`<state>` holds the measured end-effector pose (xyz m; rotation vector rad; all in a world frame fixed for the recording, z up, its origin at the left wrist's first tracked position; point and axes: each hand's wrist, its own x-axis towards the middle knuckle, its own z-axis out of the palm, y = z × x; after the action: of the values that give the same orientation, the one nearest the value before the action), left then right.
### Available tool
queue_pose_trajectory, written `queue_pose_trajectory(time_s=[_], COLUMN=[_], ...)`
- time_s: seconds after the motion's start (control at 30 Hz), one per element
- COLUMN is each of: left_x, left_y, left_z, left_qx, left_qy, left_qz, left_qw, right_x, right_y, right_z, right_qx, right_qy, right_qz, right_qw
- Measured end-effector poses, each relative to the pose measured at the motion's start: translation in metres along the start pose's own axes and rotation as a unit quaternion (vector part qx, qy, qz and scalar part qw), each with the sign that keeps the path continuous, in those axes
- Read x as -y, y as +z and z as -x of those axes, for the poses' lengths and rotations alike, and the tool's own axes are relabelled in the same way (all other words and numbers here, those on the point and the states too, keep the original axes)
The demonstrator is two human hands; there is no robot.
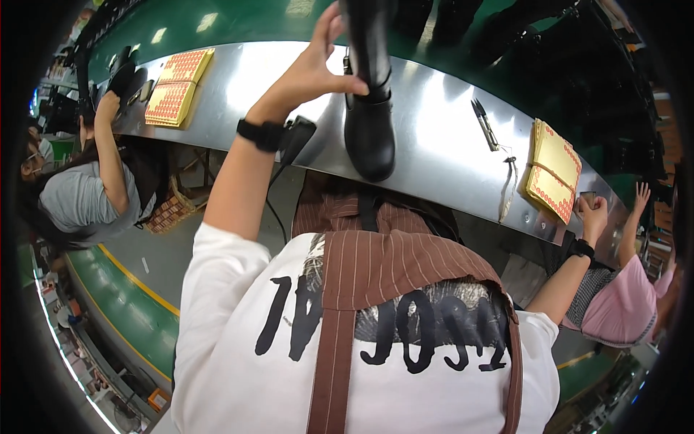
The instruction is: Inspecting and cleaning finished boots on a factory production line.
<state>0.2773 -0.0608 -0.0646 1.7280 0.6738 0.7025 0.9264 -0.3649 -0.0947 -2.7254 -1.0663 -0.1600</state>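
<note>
A black ankle boot (370, 130) stands on the steel table with its toe toward me and a buckled strap round the ankle. My left hand (318, 69) is closed on it, thumb across the strap and fingers beside the shaft. Far to the right, my right hand (594, 213) pinches a small brownish flat piece (588, 197) at the table's edge. That hand is nearest to a banded stack of yellow sheets with red dots (555, 173). Below my left wrist, a black corded device (298, 137) rests at the table edge.
Pen-like tools (486, 124) and a stringy cord (510, 181) lie on the steel table (434, 145). Another yellow stack (177, 90) is at left. Beyond runs a green belt (253, 25) with black boots (517, 32). Co-workers in grey (87, 199) and pink (622, 307) flank me.
</note>
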Motion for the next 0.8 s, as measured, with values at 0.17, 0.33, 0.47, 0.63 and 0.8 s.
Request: queue_pose_trajectory(time_s=[0.17, 0.33, 0.47, 0.63, 0.8], left_x=[-0.018, -0.035, -0.037, -0.039, -0.038], left_y=[0.039, 0.056, 0.063, 0.066, 0.061], left_z=[-0.028, -0.044, -0.051, -0.053, -0.051], left_qx=[-0.035, -0.02, -0.041, -0.051, -0.042], left_qy=[0.057, -0.013, 0.0, 0.019, 0.014], left_qz=[-0.023, 0.035, -0.009, -0.036, -0.001], left_qw=[0.997, 0.999, 0.999, 0.998, 0.999], right_x=[0.125, 0.279, 0.355, 0.424, 0.402], right_y=[-0.056, -0.061, -0.038, -0.027, -0.065], right_z=[0.048, 0.141, 0.185, 0.198, 0.185], right_qx=[-0.088, 0.104, 0.094, -0.034, 0.297], right_qy=[-0.064, -0.353, -0.486, -0.542, -0.509], right_qz=[-0.223, -0.359, -0.324, -0.338, -0.183], right_qw=[0.969, 0.858, 0.806, 0.768, 0.787])
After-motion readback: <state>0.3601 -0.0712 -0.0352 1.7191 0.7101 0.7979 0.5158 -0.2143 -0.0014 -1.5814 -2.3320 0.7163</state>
